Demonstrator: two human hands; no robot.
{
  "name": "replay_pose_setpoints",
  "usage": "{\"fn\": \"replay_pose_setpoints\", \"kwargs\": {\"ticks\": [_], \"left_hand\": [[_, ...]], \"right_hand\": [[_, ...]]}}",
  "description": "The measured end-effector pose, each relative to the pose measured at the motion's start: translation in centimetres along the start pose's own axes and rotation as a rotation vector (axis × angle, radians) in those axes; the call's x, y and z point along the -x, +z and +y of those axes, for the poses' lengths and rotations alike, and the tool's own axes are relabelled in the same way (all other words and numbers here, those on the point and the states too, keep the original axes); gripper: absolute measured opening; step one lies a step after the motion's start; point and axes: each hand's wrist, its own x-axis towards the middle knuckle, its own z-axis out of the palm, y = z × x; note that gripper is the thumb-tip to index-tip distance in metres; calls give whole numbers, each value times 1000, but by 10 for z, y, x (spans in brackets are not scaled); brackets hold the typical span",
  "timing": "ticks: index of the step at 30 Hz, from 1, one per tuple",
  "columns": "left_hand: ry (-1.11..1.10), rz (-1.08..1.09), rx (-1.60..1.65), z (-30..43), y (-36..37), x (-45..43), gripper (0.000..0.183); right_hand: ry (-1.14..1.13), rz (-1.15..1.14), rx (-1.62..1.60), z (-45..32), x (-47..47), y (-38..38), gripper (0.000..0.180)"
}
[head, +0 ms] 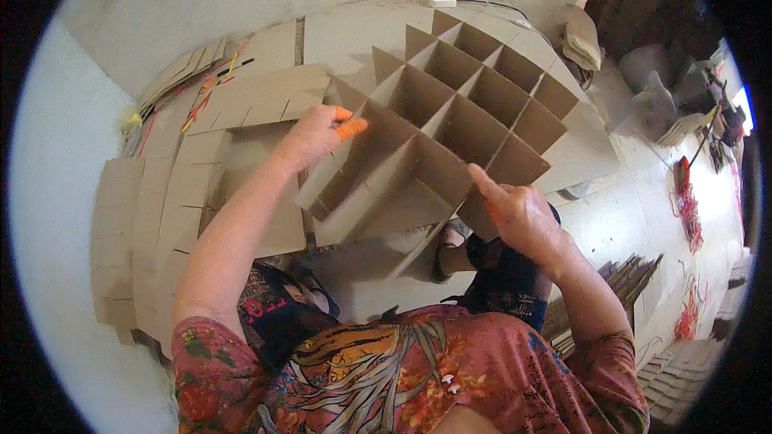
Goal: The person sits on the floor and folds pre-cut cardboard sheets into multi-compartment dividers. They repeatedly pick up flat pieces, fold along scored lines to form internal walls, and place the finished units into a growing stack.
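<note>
A cardboard divider grid [446,102] of interlocked panels stands before me, tilted across the view, with several open cells. At its left side my left hand [322,132] has orange-covered fingertips on the end of a long panel. My right hand [522,217] grips the near right side, its index finger laid along a panel's top edge. Some of the right hand's fingers are hidden behind the hand. The near panels splay toward my feet, and their lower parts look blurred.
Slotted cardboard sheets [117,241] lie stacked on the left. Pens and coloured cords [223,78] rest on sheets there. A white power strip [443,1] with cables sits by the wall. Bundled dividers [630,283] and red string [687,211] are on the right.
</note>
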Motion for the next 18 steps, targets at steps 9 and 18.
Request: {"fn": "replay_pose_setpoints", "kwargs": {"ticks": [9, 18], "left_hand": [[395, 725, -759, -174, 2, -40, 59], [146, 820, -481, -113, -27, -20, 27]], "right_hand": [[-59, 220, 5, 38, -22, 43, 68], [-83, 553, 131, 12, -44, 35, 53]]}}
